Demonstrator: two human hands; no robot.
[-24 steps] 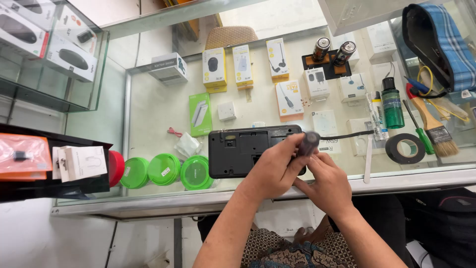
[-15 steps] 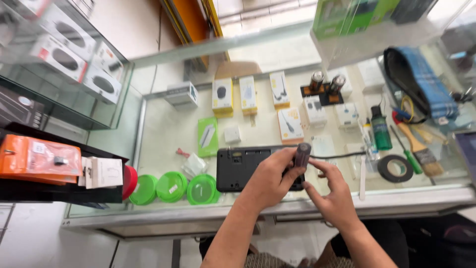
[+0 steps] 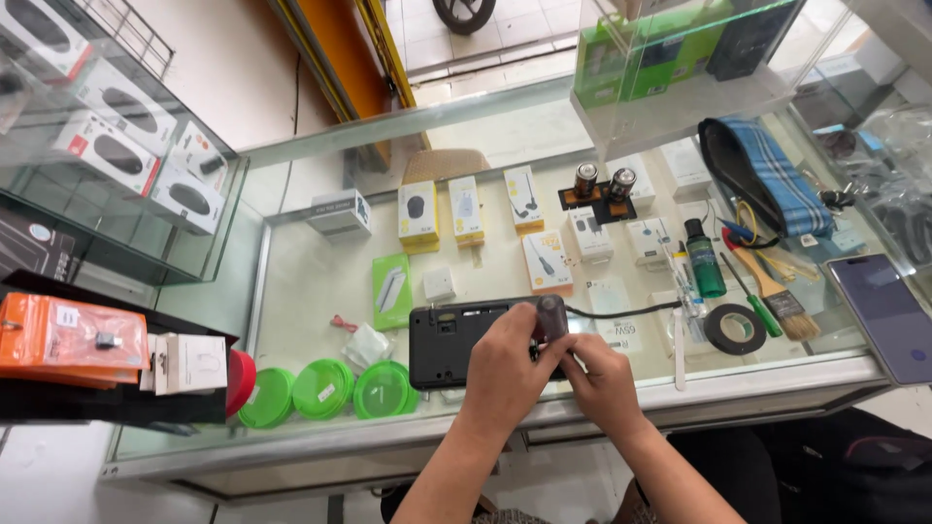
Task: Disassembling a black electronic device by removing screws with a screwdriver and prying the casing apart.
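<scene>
Your left hand grips a dark cylinder over the black device on the glass counter; your right hand pinches beneath it. Yellow boxes line behind, green lids left.

The glass tabletop in front of me carries a black rectangular device near its front edge. Beside that lie three green round lids. To my right rest a roll of black tape, a paintbrush, a green bottle and a phone.
</scene>
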